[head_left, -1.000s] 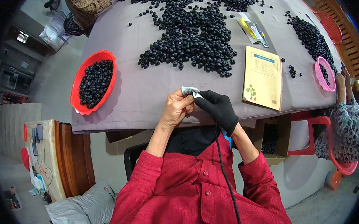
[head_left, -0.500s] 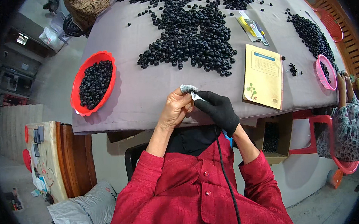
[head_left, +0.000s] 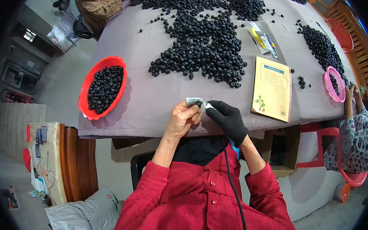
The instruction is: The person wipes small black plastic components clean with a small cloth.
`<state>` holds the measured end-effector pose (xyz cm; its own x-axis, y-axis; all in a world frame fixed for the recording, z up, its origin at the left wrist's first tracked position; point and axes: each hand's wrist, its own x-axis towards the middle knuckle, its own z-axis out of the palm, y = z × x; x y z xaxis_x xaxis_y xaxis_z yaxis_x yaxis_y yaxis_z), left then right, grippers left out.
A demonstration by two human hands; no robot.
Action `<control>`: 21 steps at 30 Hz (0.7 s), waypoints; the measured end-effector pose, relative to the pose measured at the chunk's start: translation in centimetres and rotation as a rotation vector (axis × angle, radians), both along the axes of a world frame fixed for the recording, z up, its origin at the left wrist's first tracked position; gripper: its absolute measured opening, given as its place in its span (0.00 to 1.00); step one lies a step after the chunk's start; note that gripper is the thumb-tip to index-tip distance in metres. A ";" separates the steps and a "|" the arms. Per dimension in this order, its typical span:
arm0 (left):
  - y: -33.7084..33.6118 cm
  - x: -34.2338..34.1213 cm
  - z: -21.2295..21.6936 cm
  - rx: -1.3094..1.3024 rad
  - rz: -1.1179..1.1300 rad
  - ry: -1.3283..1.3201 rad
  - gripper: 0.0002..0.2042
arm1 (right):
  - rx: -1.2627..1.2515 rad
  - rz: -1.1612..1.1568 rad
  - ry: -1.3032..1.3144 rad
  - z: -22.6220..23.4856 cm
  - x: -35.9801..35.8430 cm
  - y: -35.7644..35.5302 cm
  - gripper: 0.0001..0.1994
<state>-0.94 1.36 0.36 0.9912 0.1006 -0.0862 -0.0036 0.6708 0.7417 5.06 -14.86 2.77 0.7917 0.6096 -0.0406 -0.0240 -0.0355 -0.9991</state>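
My bare left hand point(head_left: 181, 120) is closed in a pinch just over the front edge of the cloth-covered table point(head_left: 139, 103). A pale grey-white strip point(head_left: 193, 100), cloth-like, curves over its fingertips; its exact kind is unclear. My right hand point(head_left: 230, 119), in a black glove, pinches the strip's other end. Something small and dark shows under the strip at the left fingertips. Beyond my hands lies a large heap of black beads point(head_left: 205, 50), round with holes. More black beads fill a red scalloped bowl point(head_left: 81, 96) to the left.
To the right lie a yellow booklet point(head_left: 271, 88) and a packaged cutter point(head_left: 264, 42). Farther right are another bead pile point(head_left: 321, 45), a pink basket point(head_left: 329, 90) and a seated person's patterned sleeve point(head_left: 353, 125). A black cord point(head_left: 234, 183) hangs down my front.
My hands have drawn slightly apart, so more of the strip shows between them. The view has tilted, and a red-orange basket now appears at the far edge.
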 end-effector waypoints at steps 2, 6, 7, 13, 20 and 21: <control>1.4 -1.3 1.8 0.164 0.147 0.066 0.06 | -0.009 -0.012 -0.002 -0.1 0.0 -0.1 0.15; 7.5 -4.0 6.6 0.624 0.606 0.067 0.07 | -0.061 -0.034 0.047 0.5 0.0 -0.2 0.16; 9.5 -4.4 7.6 0.725 0.709 0.066 0.07 | -0.055 -0.037 0.047 0.6 0.0 -0.3 0.16; 18.4 -6.1 8.4 1.041 0.906 0.199 0.12 | -0.040 -0.010 0.030 0.6 0.2 -0.1 0.16; 9.3 0.2 5.5 1.396 0.629 0.136 0.09 | -0.048 -0.034 0.048 0.6 0.0 -0.3 0.16; 8.4 1.2 4.2 1.431 0.599 0.059 0.07 | -0.049 -0.020 0.042 0.6 0.0 0.0 0.16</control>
